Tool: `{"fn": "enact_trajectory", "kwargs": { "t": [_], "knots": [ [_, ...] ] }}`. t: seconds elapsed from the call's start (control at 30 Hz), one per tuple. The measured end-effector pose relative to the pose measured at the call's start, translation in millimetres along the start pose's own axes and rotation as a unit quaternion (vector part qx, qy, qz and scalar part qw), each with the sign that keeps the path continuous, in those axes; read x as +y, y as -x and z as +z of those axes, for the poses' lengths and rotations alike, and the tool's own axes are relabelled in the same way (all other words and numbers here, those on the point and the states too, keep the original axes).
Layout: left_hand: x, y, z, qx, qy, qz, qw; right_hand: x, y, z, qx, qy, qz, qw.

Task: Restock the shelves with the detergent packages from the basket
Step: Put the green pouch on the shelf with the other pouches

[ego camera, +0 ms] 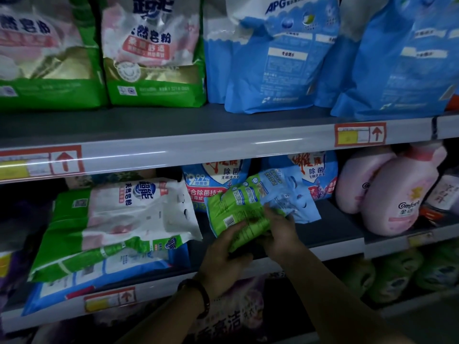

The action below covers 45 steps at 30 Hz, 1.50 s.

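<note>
Both my hands hold a small green detergent package [233,209] over the middle shelf [335,234]. My left hand [223,256] grips its lower edge from below. My right hand [280,232] grips its right side, fingers curled over it. A small light-blue package [295,194] lies behind the green one, touching it, leaning against larger blue-and-white bags [315,175] at the back. No basket is visible.
Large green-and-white bags [119,219] lie flat at the left of the middle shelf. Pink softener bottles [392,194] stand at the right. The upper shelf [173,127] carries upright green bags [154,53] and blue bags [280,58]. Price rails [360,134] front each shelf.
</note>
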State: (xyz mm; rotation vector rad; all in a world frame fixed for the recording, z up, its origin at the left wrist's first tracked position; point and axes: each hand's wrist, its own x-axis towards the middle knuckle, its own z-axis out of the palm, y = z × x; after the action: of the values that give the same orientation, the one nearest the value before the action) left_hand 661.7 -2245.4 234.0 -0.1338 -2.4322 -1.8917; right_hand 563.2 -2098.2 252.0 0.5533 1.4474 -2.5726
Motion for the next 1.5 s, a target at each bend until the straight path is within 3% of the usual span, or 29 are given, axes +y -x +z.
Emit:
{"fn": "enact_trajectory", "kwargs": {
  "t": [0.1, 0.23, 0.4, 0.47, 0.7, 0.77, 0.9, 1.1, 1.3, 1.5],
  "knots": [
    [0.3, 1.4, -7.1, 0.023, 0.008, -0.013, 1.000, -6.2, 3.5, 2.0, 0.007, 0.058, -0.011, 0.998],
    [14.3, -3.0, -24.3, 0.042, 0.014, -0.030, 0.999, -23.5, 22.9, -6.9, 0.030, 0.039, -0.015, 0.999],
    [16.9, 4.3, -42.3, 0.120, -0.037, -0.027, 0.992, -43.2, 64.6, -14.2, -0.017, 0.045, -0.045, 0.998],
    [26.1, 14.8, -50.5, 0.134, -0.042, -0.076, 0.987, -49.3, 86.8, -17.0, -0.044, 0.046, -0.047, 0.997],
    [70.9, 86.5, -62.8, 0.043, 0.103, -0.148, 0.983, -58.1, 163.1, -14.3, -0.135, 0.107, -0.046, 0.984],
    [71.6, 107.7, -67.7, 0.068, 0.149, -0.154, 0.974, -52.3, 182.2, -10.4, -0.151, 0.124, -0.041, 0.980],
    [69.4, 153.8, -73.4, 0.110, 0.180, -0.121, 0.970, -30.1, 217.3, 6.8, -0.150, 0.152, -0.047, 0.976],
    [66.9, 207.3, -118.0, 0.248, 0.144, -0.027, 0.958, 17.8, 262.9, 36.6, -0.144, 0.143, -0.072, 0.977],
    [85.1, 270.3, -186.5, 0.293, 0.139, 0.007, 0.946, 62.4, 303.9, 89.2, -0.211, 0.158, -0.025, 0.964],
    [84.3, 331.0, -257.5, 0.354, 0.128, 0.004, 0.926, 114.6, 347.5, 140.4, -0.331, 0.214, 0.132, 0.909]
  ]
}}
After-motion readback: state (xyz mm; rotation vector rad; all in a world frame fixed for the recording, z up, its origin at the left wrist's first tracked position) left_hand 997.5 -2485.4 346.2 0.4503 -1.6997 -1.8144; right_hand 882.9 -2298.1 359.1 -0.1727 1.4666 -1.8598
